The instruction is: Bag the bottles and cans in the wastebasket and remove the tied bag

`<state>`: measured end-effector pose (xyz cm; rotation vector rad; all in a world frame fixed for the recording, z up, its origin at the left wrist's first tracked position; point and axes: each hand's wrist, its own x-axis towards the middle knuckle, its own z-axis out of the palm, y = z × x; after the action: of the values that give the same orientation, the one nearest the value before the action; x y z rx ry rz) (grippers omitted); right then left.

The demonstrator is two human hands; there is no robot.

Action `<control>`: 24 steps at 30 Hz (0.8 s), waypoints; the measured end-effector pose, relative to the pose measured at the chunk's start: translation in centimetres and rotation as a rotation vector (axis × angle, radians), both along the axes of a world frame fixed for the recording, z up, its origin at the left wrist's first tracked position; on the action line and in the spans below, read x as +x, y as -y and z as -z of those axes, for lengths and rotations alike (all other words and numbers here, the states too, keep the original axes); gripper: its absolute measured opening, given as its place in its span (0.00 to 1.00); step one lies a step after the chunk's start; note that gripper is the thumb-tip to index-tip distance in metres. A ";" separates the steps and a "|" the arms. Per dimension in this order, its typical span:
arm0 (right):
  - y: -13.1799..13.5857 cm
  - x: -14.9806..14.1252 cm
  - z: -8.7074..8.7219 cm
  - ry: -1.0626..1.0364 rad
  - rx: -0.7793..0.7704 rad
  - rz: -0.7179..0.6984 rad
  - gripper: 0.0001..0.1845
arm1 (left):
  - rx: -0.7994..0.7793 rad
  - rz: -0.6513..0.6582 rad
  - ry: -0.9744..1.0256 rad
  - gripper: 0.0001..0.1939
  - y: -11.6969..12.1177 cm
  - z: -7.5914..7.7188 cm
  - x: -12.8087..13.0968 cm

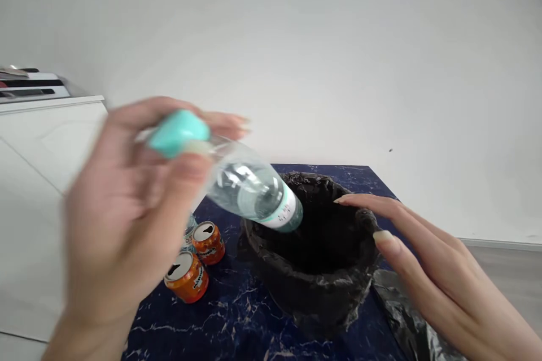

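My left hand (135, 192) is closed around the neck of a clear plastic bottle (243, 177) with a turquoise cap. The bottle tilts down to the right, its base over the mouth of a trash bin (313, 299) lined with a black bag. At the bin's right rim, my right hand (427, 259) has the edge between its thumb and fingers. Two orange drink cans, one nearer (188, 279) and one farther (209, 245), stand upright left of the bin with their tabs opened. Another clear bottle (189, 234) is mostly hidden behind my left hand.
The bin and cans stand on a dark blue marbled table (237, 316). A black plastic bag (402, 310) lies at the table's right side. To the left is a white cabinet (38, 163) with items on top. A pale wall (322, 56) rises behind.
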<state>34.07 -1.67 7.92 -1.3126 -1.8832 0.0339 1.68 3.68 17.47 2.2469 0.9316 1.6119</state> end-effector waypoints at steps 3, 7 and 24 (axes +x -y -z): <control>-0.3 0.3 -0.3 -0.044 -0.060 -0.019 0.21 | -0.105 0.166 -0.144 0.13 -1.9 -0.1 6.6; -0.7 0.5 -0.4 -0.065 -0.132 -0.044 0.22 | -0.271 0.145 -0.412 0.17 -4.1 0.5 8.3; -1.6 0.7 0.1 -0.029 -0.205 -0.112 0.21 | -0.265 0.010 -0.835 0.23 -8.7 3.3 8.7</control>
<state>34.81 -0.11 7.78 -1.3316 -1.9668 0.3097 10.34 12.40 14.22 2.7089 1.1980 0.4397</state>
